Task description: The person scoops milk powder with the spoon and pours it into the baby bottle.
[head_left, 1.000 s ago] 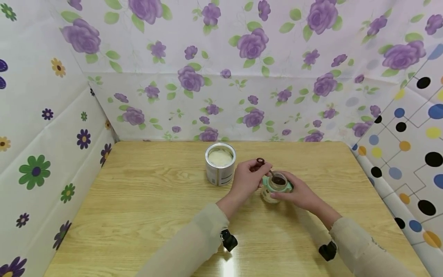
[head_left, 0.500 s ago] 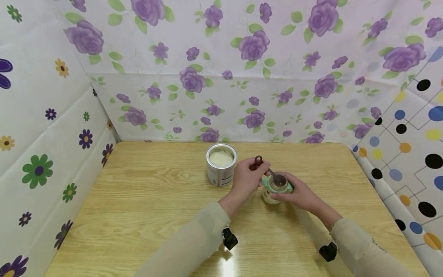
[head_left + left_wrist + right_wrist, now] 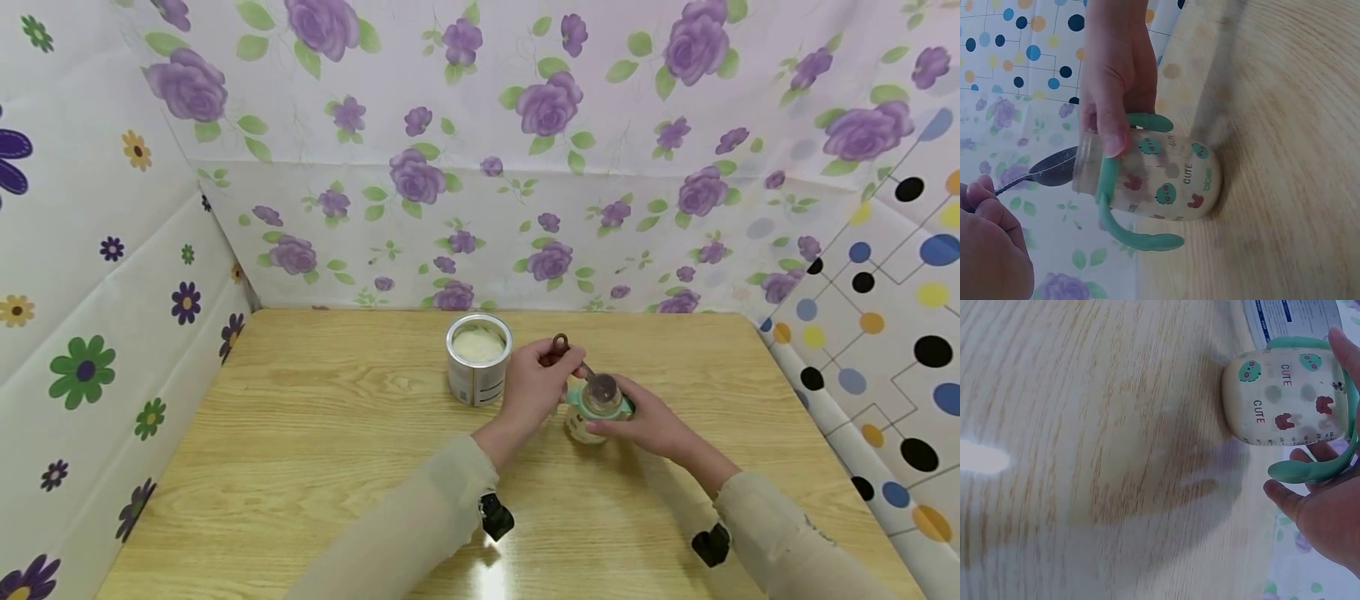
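Observation:
In the head view my left hand (image 3: 536, 385) pinches the brown handle of a spoon (image 3: 602, 387). The spoon's bowl covers much of the open mouth of a baby bottle (image 3: 579, 427). From the left wrist, the bowl (image 3: 1054, 167) looks dark and tilted, its end at the rim. My right hand (image 3: 651, 418) grips the bottle around its neck, thumb on the near side. The bottle (image 3: 1285, 397) stands upright, clear with green handles, printed figures and the word CUTE, and pale contents. Whether the spoon carries anything is unclear.
An open metal can (image 3: 477, 385) of pale powder stands left of the bottle, close to my left hand. Both stand on a wooden table (image 3: 337, 425). Patterned cloths (image 3: 420, 175) rise behind the table and along its sides.
The spoon's bowl has tilted and risen a little at the bottle's mouth, turning from dark brown to greyish. My right hand and the bottle have stayed nearly still.

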A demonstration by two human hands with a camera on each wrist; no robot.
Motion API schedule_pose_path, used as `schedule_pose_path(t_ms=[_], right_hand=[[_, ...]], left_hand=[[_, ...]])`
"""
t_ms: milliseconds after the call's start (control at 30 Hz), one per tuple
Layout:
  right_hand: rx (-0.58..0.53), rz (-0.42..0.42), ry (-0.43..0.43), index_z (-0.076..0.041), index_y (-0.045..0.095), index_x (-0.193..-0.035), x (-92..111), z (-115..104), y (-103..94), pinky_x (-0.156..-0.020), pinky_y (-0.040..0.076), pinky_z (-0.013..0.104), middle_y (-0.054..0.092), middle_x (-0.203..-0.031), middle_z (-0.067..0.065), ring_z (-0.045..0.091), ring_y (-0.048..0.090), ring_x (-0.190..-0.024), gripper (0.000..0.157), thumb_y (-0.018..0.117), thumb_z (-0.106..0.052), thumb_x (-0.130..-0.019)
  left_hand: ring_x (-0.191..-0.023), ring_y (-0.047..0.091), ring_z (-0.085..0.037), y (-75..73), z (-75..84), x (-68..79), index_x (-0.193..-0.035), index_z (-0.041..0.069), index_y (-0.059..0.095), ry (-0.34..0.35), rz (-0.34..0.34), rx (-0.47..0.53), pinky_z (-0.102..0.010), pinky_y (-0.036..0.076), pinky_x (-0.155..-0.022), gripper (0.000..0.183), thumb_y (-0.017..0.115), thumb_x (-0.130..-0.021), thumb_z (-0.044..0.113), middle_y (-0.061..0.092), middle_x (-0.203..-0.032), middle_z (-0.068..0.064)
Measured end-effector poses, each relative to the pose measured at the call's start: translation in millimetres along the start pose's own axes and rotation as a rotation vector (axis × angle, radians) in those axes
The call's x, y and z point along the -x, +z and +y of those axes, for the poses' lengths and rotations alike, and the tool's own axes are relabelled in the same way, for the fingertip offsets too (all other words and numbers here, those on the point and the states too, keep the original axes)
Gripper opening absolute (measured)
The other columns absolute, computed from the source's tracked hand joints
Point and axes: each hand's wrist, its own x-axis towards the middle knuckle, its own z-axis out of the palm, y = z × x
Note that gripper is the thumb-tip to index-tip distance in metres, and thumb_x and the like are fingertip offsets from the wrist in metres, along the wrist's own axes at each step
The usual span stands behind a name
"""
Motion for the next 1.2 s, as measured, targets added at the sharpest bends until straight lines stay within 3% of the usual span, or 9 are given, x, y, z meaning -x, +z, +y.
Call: schedule_pose_path(t_ms=[267, 367, 567, 667, 867, 1200], right_hand=[[0.004, -0.003, 0.013, -0.015, 0.044, -0.161, 1, 1, -1.8, -0.100, 0.054, 0.049, 0.066, -0.134, 0.013, 0.027, 0.066, -0.119, 0.077, 0.084, -0.028, -0.096], [0.006, -0.011, 0.003, -0.014, 0.041, -0.162, 1, 1, -5.2, -0.102, 0.053, 0.053, 0.063, -0.140, 0.015, 0.033, 0.065, -0.124, 0.080, 0.084, -0.027, -0.096], [0.032, -0.008, -0.031, -0.013, 0.036, -0.165, -3, -5, -17.0, -0.120, 0.031, 0.071, 0.043, -0.165, 0.019, 0.048, 0.036, -0.153, 0.082, 0.081, -0.028, -0.098], [0.047, -0.004, -0.043, -0.013, 0.031, -0.168, -10, -17, -22.2, -0.123, 0.023, 0.072, 0.039, -0.168, 0.019, 0.048, 0.028, -0.157, 0.086, 0.081, -0.029, -0.099], [0.063, -0.018, -0.081, -0.016, 0.025, -0.170, -34, -49, -24.0, -0.127, 0.022, 0.065, 0.035, -0.171, 0.015, 0.039, 0.028, -0.159, 0.094, 0.083, -0.031, -0.097], [0.056, -0.038, -0.105, -0.019, 0.013, -0.173, -75, -93, -0.7, -0.129, 0.024, 0.058, 0.030, -0.174, 0.012, 0.034, 0.025, -0.161, 0.108, 0.085, -0.038, -0.094]], left_hand=[[-0.045, 0.047, -0.009, -8.6, 17.0, -0.6, -0.098, 0.003, 0.078, -0.060, -0.016, 0.141, -0.021, 0.038, -0.042, 0.017, 0.076, -0.101, 0.020, 0.073, -0.074, -0.003], [-0.044, 0.047, -0.008, -14.9, 23.4, -2.5, -0.101, 0.002, 0.078, -0.094, -0.028, 0.173, -0.019, 0.036, -0.042, 0.019, 0.076, -0.101, 0.021, 0.073, -0.073, -0.001], [-0.045, 0.047, -0.006, -33.7, 39.0, -10.0, -0.106, 0.003, 0.077, -0.097, -0.029, 0.179, -0.018, 0.034, -0.042, 0.019, 0.075, -0.103, 0.022, 0.074, -0.075, 0.002], [-0.045, 0.047, -0.005, -45.8, 49.7, -13.2, -0.107, 0.004, 0.076, -0.090, -0.015, 0.166, -0.018, 0.032, -0.041, 0.019, 0.074, -0.103, 0.022, 0.074, -0.075, 0.003], [-0.047, 0.047, -0.005, -74.5, 69.7, -20.9, -0.109, 0.005, 0.078, -0.096, 0.035, 0.106, -0.018, 0.032, -0.043, 0.021, 0.075, -0.103, 0.025, 0.075, -0.078, 0.003], [-0.048, 0.049, -0.005, -117.9, 80.9, -32.3, -0.110, 0.003, 0.076, -0.084, 0.119, 0.026, -0.017, 0.036, -0.044, 0.022, 0.075, -0.102, 0.023, 0.076, -0.080, 0.001]])
